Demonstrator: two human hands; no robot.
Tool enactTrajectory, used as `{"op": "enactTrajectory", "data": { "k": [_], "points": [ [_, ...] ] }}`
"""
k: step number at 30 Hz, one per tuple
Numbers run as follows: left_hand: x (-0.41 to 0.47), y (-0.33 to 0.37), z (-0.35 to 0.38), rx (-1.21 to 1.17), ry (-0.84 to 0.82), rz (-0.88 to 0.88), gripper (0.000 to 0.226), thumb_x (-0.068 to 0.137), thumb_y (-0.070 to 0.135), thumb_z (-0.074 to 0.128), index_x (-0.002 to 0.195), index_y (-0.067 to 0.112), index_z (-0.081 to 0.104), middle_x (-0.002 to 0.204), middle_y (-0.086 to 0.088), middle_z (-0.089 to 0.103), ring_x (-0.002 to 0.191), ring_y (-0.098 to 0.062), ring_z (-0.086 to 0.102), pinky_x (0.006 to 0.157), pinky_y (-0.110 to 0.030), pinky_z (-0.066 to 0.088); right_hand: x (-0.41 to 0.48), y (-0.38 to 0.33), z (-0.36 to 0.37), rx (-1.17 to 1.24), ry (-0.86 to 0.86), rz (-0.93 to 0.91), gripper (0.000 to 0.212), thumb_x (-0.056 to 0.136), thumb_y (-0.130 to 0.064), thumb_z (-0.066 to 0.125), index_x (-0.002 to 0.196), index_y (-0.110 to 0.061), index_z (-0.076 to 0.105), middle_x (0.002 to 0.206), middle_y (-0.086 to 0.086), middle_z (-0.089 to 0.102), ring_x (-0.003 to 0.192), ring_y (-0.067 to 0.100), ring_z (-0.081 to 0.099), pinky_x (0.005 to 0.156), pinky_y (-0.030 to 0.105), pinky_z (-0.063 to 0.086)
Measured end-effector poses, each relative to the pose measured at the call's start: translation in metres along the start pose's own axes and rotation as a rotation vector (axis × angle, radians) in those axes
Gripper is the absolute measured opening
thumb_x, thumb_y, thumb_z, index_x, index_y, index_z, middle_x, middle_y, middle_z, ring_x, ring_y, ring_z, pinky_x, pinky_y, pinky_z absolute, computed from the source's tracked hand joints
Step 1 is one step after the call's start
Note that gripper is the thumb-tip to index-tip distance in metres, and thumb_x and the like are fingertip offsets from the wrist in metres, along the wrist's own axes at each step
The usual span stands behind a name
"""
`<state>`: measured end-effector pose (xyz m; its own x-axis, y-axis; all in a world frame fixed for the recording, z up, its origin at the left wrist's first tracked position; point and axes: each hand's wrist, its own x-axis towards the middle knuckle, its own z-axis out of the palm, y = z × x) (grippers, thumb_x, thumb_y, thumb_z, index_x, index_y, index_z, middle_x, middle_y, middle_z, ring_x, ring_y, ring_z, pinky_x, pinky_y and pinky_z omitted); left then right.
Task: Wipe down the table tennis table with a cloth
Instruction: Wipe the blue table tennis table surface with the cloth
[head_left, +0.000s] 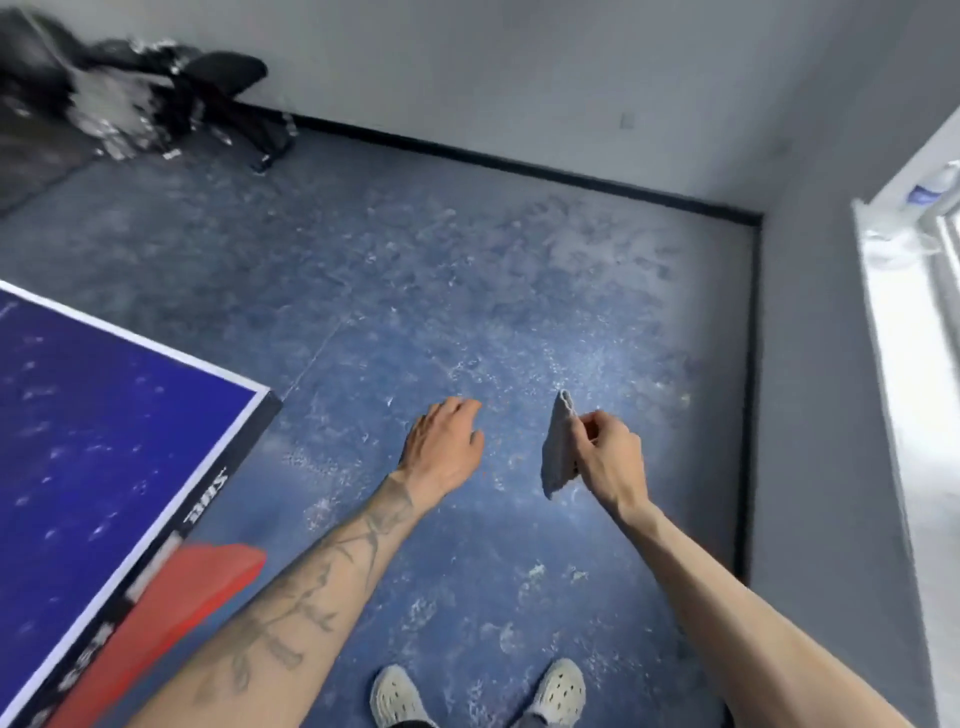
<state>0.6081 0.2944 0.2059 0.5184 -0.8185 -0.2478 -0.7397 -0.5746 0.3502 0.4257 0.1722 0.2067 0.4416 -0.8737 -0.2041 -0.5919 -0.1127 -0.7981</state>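
Note:
The blue table tennis table (93, 447) with its white border fills the lower left, one corner pointing toward the middle of the floor. My right hand (610, 457) is held out over the floor, to the right of the table, and grips a small grey cloth (558, 452) that hangs down from its fingers. My left hand (444, 447) hovers beside it with relaxed, slightly bent fingers and holds nothing. Both hands are off the table.
A red part (171, 618) sticks out below the table's edge. The scuffed blue floor (467, 291) stretches to grey walls. A pile of dark things (130, 98) lies at the far left corner. A bright doorway (914, 322) is on the right. My light shoes (558, 693) stand below.

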Motion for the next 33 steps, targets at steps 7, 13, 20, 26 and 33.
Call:
{"op": "enactTrajectory", "data": {
  "k": [7,13,20,26,33],
  "points": [
    [-0.059,-0.183,-0.053,-0.073,0.104,-0.207,0.048,0.108,0.03,0.052,0.153,0.015,0.048,0.145,-0.011,0.056,0.136,-0.033,0.051,0.111,-0.043,0.041,-0.02,-0.116,0.153,-0.114,-0.173,-0.149,0.036,0.106,-0.037,0.059,0.084,-0.011,0.068,0.076,0.01,0.072,0.076,0.033,0.068,0.07,0.04,0.048],
    [-0.108,-0.299,-0.093,-0.16,0.199,-0.401,0.045,0.11,0.035,0.048,0.149,0.015,0.052,0.141,-0.01,0.059,0.132,-0.033,0.053,0.108,-0.043,0.044,-0.038,-0.201,0.263,-0.132,-0.324,-0.272,0.029,0.104,-0.03,0.059,0.082,-0.013,0.069,0.068,0.004,0.07,0.061,0.021,0.063,0.06,0.034,0.046],
    [-0.137,-0.397,-0.13,-0.183,0.267,-0.606,0.051,0.111,0.037,0.045,0.158,0.017,0.042,0.151,-0.007,0.053,0.14,-0.03,0.047,0.115,-0.041,0.037,-0.03,-0.291,0.377,-0.086,-0.461,-0.383,0.02,0.104,-0.022,0.058,0.09,-0.011,0.066,0.07,-0.003,0.066,0.063,0.011,0.059,0.051,0.015,0.038],
    [-0.124,-0.466,-0.157,-0.197,0.292,-0.783,0.052,0.112,0.038,0.042,0.16,0.018,0.039,0.155,-0.006,0.049,0.143,-0.028,0.044,0.118,-0.042,0.036,0.0,-0.355,0.465,-0.042,-0.581,-0.427,0.022,0.104,-0.023,0.058,0.093,-0.006,0.066,0.073,0.004,0.07,0.07,0.025,0.064,0.065,0.03,0.045],
    [-0.089,-0.528,-0.183,-0.222,0.333,-0.925,0.053,0.111,0.038,0.045,0.159,0.016,0.042,0.153,-0.01,0.053,0.14,-0.031,0.05,0.114,-0.047,0.042,0.033,-0.415,0.554,0.001,-0.707,-0.449,0.018,0.103,-0.024,0.057,0.092,-0.012,0.065,0.076,0.001,0.072,0.07,0.02,0.067,0.066,0.032,0.05]
  ]
}}
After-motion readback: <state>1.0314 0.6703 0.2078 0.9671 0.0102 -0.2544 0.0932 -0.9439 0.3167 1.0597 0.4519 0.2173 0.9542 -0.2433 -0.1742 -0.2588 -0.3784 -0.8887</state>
